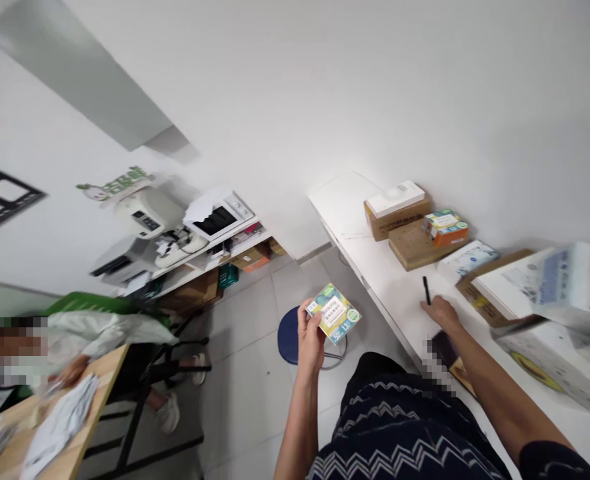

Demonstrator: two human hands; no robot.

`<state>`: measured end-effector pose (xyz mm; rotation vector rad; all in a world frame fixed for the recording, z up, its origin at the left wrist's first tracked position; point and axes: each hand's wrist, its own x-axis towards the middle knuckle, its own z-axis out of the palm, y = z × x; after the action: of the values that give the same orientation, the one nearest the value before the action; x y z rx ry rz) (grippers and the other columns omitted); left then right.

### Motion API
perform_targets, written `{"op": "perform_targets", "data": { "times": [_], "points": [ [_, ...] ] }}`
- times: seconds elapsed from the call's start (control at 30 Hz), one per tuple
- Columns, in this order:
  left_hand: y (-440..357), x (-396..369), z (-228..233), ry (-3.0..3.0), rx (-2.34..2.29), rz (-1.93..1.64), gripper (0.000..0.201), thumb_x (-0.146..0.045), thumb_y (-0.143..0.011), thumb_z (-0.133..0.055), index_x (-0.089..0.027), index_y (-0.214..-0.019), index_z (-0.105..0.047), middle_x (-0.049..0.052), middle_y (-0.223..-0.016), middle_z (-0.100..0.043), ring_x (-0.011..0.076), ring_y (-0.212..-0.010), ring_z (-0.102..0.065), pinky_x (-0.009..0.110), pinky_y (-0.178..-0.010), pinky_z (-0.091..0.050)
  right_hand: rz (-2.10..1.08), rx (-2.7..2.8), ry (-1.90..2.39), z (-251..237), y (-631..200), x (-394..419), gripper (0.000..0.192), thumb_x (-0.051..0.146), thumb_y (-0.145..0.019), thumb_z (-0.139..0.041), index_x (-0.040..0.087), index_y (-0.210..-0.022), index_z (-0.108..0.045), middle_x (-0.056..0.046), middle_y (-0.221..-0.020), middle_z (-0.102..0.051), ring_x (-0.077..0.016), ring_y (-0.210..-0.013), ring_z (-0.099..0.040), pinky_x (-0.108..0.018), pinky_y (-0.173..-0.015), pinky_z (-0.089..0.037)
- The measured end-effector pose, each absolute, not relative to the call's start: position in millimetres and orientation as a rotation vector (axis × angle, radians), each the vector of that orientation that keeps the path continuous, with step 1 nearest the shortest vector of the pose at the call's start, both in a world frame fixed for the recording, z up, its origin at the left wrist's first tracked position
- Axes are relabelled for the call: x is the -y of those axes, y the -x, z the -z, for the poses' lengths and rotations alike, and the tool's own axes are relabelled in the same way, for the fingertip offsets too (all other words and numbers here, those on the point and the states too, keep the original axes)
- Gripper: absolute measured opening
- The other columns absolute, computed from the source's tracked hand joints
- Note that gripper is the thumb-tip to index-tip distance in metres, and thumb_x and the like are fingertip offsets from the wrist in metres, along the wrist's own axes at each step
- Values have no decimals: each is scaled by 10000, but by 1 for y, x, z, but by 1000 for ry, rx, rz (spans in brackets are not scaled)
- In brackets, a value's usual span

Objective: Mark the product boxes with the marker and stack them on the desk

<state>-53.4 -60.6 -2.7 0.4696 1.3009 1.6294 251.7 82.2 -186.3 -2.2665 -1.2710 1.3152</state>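
Note:
My left hand (311,337) is closed on the near edge of a small carton (333,312), printed in yellow, blue and green and marked "Binking", held above the floor. My right hand (442,311) is over the white table (399,293), its fingers closed round a slim black pen (426,289) that points away from me. Close to my right forearm lies a dark, flat item (452,360), partly pixelated and partly hidden by the arm. An orange and blue carton (445,227) sits on a brown cardboard box (415,248) beyond the right hand.
Along the wall on the table stand a white box (395,197) and larger printed boxes (539,283). A blue stool (289,337) stands on the floor. At left, a seated person (109,333) is at a wooden table (95,407); a shelf holds a microwave (219,215).

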Motion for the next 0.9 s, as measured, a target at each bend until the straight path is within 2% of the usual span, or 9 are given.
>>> {"op": "perform_targets", "data": {
  "times": [0.1,0.23,0.3,0.37,0.43,0.57,0.7,0.8,0.9],
  "points": [
    [53,61,-3,-484,-1322,-1628,477,-395,-699,-783,-283,-1110,-567,-31,-958,-690,155,-769,-679,263,-686,-547,-1436,1217,2116,177,-241,-79,284,349,-953,-650,164,-1168,-642,-78,-1152,-669,-195,-952,-672,-380,-815,-580],
    [54,61,-10,-514,-1321,-1667,432,-415,-725,-744,-272,-1093,-568,-27,-963,-682,162,-812,-675,262,-706,-530,-1573,1096,1760,153,-220,-61,296,435,-935,-602,172,-798,-600,-8,-695,-636,-132,-553,-580,-279,-514,-495],
    [54,61,-13,-523,-1324,-1678,419,-439,-738,-731,-258,-1079,-570,-22,-955,-680,167,-820,-674,269,-720,-527,-1589,1039,1545,133,-210,-49,326,496,-855,-618,231,-700,-505,4,-575,-586,-147,-481,-540,-297,-457,-445],
    [52,60,-17,-545,-1333,-1669,413,-470,-754,-719,-247,-1068,-569,-16,-943,-678,174,-824,-676,272,-720,-522,-1578,1000,1368,105,-201,-38,324,528,-777,-643,256,-719,-476,10,-574,-595,-161,-497,-557,-308,-472,-447],
    [50,60,-21,-584,-1333,-1664,408,-496,-775,-706,-240,-1062,-570,-10,-939,-676,180,-839,-676,275,-735,-520,-1557,983,1213,71,-193,-27,294,518,-759,-661,261,-801,-524,19,-600,-614,-164,-516,-570,-310,-488,-454],
    [48,61,-31,-673,-1319,-1664,400,-521,-813,-681,-240,-1075,-569,2,-966,-670,180,-838,-664,279,-749,-515,-1440,1088,957,4,-176,-10,236,470,-865,-655,263,-977,-658,-12,-693,-684,-181,-572,-612,-334,-527,-505],
    [52,68,-49,-830,-1292,-1601,445,-559,-830,-664,-262,-1141,-545,18,-999,-659,206,-847,-655,320,-771,-525,-1321,1277,852,-30,-153,-6,253,501,-929,-608,291,-1047,-685,-75,-1104,-745,-246,-891,-719,-426,-812,-597],
    [58,80,-66,-1041,-1337,-1611,486,-619,-831,-639,-291,-1174,-531,39,-1140,-624,244,-990,-635,364,-870,-528,-1383,1379,548,-38,-133,-7,412,511,-873,-694,339,-1239,-616,-91,-1451,-581,-327,-1278,-589,-489,-1021,-531],
    [60,94,-80,-1357,-1402,-1583,483,-669,-831,-608,-294,-1131,-554,63,-1166,-564,267,-1042,-588,405,-918,-514,-1388,1384,299,-45,-115,-1,637,509,-782,-796,383,-1348,-531,-90,-1602,-405,-367,-1427,-433,-538,-1104,-456]
  ]
}}
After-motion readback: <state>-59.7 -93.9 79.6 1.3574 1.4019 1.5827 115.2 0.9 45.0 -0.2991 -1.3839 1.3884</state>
